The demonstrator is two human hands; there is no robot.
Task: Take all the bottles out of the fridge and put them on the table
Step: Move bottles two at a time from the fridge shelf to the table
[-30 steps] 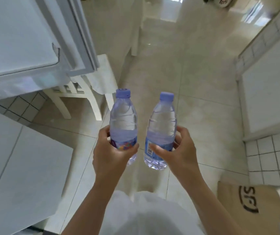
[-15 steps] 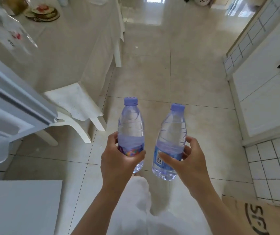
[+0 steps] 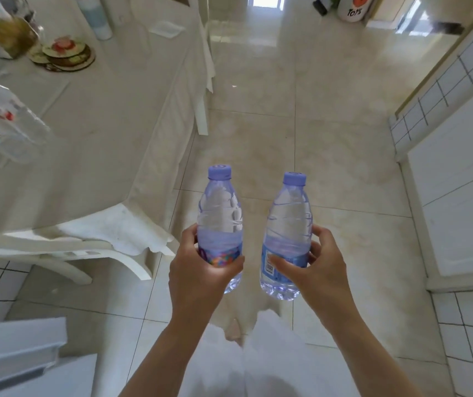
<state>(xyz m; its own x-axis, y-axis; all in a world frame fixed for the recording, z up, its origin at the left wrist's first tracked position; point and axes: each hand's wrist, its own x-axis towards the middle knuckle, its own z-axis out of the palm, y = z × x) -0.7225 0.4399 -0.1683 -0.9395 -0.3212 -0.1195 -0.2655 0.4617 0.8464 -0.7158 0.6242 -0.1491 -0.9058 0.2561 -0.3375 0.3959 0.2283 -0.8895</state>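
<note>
I hold two clear water bottles with lilac caps upright over the tiled floor. My left hand grips the left bottle around its coloured label. My right hand grips the right bottle around its blue label. The table, under a cream cloth, lies ahead to the left. Clear plastic bottles stand blurred at its left edge. A white fridge edge shows at the bottom left.
A white chair stands between me and the table. On the table sit stacked coasters, a jar and a pale blue bottle. White cabinets line the right. Open tiled floor runs ahead.
The view has swung up and left, off the fridge door and onto the table top. Both hands keep the bottles upright in front of me.
</note>
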